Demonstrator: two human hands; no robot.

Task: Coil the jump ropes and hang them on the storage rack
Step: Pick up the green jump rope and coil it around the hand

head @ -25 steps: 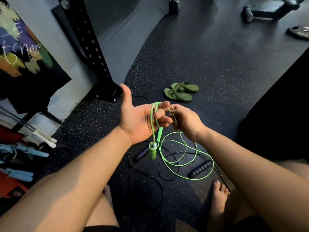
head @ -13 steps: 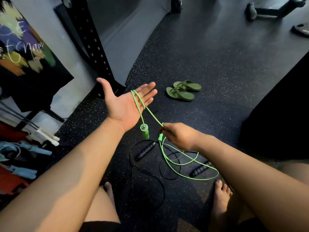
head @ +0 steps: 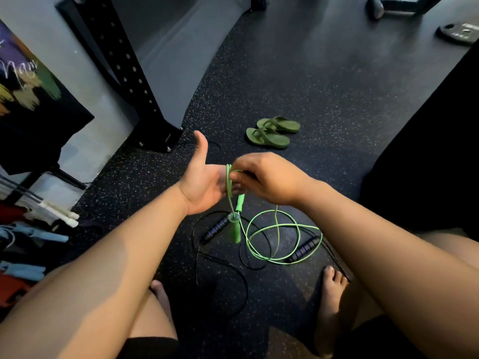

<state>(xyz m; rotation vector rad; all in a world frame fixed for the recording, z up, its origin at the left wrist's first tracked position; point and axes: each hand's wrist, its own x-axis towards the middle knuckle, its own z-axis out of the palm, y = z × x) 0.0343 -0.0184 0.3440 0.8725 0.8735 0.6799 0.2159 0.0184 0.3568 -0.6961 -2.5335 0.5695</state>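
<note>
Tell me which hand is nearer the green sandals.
Right. The right hand, pinching the green jump rope, is just short of the green sandals; the left hand sits farther off to their left.

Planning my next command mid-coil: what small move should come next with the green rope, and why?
Probably the right hand, which pinches the green rope, should draw slack up and lay one more turn over the fingers of the left hand. The rope is looped there, its handles hang below the palm, and most of its length lies loose on the floor.
</note>
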